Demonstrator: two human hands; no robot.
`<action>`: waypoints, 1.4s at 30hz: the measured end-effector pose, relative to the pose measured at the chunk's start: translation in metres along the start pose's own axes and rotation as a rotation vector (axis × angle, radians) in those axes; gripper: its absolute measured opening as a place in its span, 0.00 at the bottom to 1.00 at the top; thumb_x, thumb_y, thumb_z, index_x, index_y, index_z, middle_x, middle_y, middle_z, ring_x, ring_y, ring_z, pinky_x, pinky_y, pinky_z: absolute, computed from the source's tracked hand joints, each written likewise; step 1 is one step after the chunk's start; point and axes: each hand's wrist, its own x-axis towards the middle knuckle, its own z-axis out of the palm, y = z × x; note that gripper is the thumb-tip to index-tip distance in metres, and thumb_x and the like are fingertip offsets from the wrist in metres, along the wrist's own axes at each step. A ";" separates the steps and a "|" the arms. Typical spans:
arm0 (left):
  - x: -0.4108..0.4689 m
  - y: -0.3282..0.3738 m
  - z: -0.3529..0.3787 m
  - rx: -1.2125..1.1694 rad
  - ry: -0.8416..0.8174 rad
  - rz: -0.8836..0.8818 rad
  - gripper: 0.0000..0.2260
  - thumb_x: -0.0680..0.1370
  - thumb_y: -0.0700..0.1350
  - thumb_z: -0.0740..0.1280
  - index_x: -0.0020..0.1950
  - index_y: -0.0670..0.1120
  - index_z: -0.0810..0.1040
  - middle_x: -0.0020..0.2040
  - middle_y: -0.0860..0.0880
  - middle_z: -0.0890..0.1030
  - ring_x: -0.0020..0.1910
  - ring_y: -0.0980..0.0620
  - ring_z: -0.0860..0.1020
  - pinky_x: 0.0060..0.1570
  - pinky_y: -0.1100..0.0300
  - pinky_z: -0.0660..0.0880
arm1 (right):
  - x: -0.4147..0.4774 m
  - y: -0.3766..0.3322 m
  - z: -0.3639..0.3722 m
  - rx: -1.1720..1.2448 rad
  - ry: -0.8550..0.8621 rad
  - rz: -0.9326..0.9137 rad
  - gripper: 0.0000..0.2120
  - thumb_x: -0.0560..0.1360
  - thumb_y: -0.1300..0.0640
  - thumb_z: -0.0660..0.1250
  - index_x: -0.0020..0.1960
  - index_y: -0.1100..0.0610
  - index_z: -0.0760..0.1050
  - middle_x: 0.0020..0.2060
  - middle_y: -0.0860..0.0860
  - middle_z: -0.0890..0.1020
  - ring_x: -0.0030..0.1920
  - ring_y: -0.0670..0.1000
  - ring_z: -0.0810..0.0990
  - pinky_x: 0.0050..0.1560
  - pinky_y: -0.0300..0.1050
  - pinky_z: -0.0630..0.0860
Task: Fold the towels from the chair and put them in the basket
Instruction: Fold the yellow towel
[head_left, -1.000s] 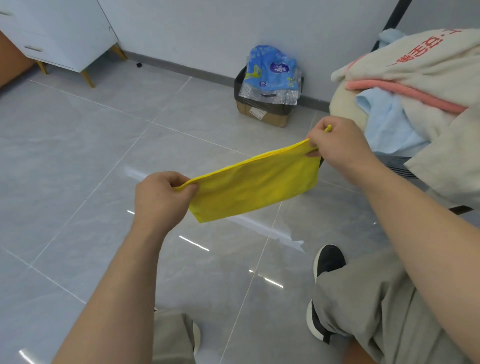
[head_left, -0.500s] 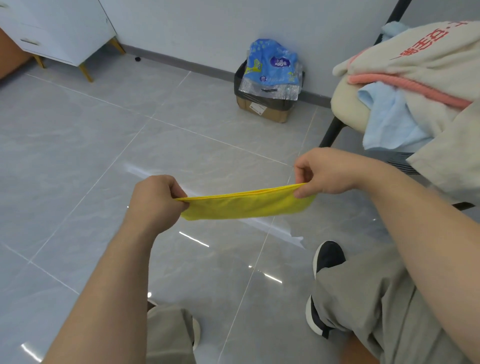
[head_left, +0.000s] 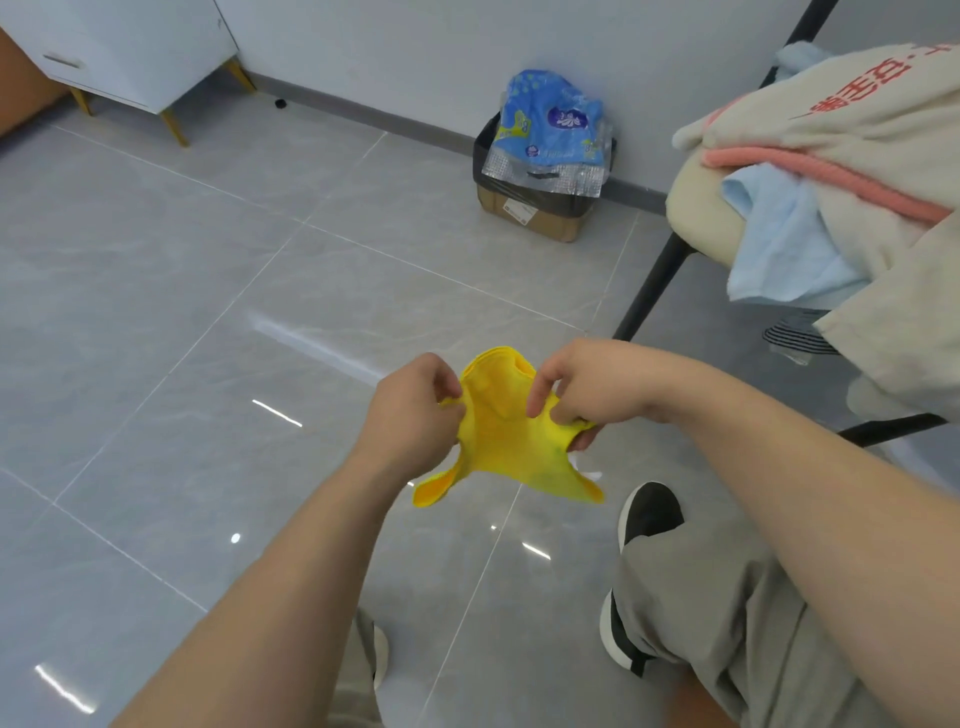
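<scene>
Above the tiled floor (head_left: 208, 312), both hands, left hand (head_left: 410, 410) and right hand (head_left: 587, 384), pinch the yellow towel (head_left: 504, 441).

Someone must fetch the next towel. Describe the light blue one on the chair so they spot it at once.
Find the black-framed chair with the cream padded seat at the right. Over its seat edge droops the light blue towel, just under a coral pink rolled towel. Its neighbours are pink or beige.

The chair (head_left: 696, 208) and its towel pile (head_left: 857, 114) run off the right edge.
</scene>
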 end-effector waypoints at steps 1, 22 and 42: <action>-0.002 0.003 0.003 -0.002 -0.027 0.028 0.10 0.72 0.36 0.69 0.39 0.52 0.76 0.41 0.49 0.82 0.37 0.47 0.83 0.43 0.49 0.80 | 0.000 -0.002 0.001 0.020 0.017 -0.018 0.15 0.75 0.69 0.64 0.49 0.52 0.84 0.34 0.52 0.80 0.35 0.53 0.85 0.42 0.45 0.84; -0.019 0.029 0.005 0.173 -0.001 0.294 0.14 0.71 0.56 0.76 0.52 0.51 0.85 0.44 0.53 0.80 0.44 0.53 0.76 0.43 0.60 0.69 | 0.007 -0.007 0.007 -0.160 0.159 -0.235 0.10 0.75 0.46 0.70 0.41 0.51 0.85 0.30 0.43 0.84 0.36 0.41 0.84 0.42 0.41 0.79; -0.001 0.009 -0.027 0.298 0.012 0.179 0.06 0.75 0.45 0.74 0.52 0.49 0.86 0.49 0.48 0.84 0.44 0.53 0.74 0.44 0.63 0.66 | 0.003 -0.003 -0.001 -0.516 0.436 0.081 0.19 0.79 0.46 0.55 0.34 0.55 0.71 0.33 0.52 0.75 0.33 0.52 0.73 0.33 0.43 0.66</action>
